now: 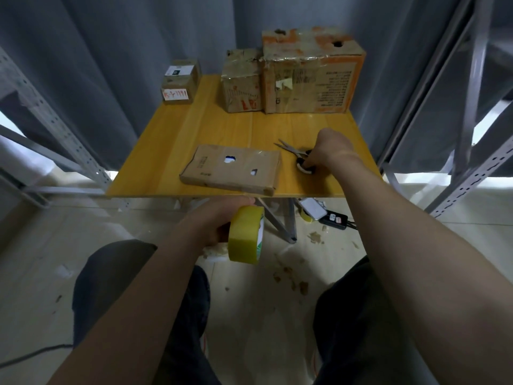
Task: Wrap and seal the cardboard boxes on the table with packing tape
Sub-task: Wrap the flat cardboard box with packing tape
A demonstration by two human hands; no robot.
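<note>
A small labelled box (180, 81) stands closed at the counter's (166, 151) back left. The left hand (216, 222) grips the yellow tape roll (244, 234) just below the near edge. The flat box (230, 169) lies by that edge, and holes in its top show something blue-white inside. Two taped boxes (311, 73) stand behind it, contents hidden. The right hand (330, 151) curls round the scissors' (294, 151) handles. Pull the tape taut before cutting.

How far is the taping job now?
Done, apparently: the medium box and large box at the back show glossy tape. In hand: the left hand grips the tape roll; the right hand holds the scissors on the table. Left: probably the flat box in front; the small box is unclear.
</note>
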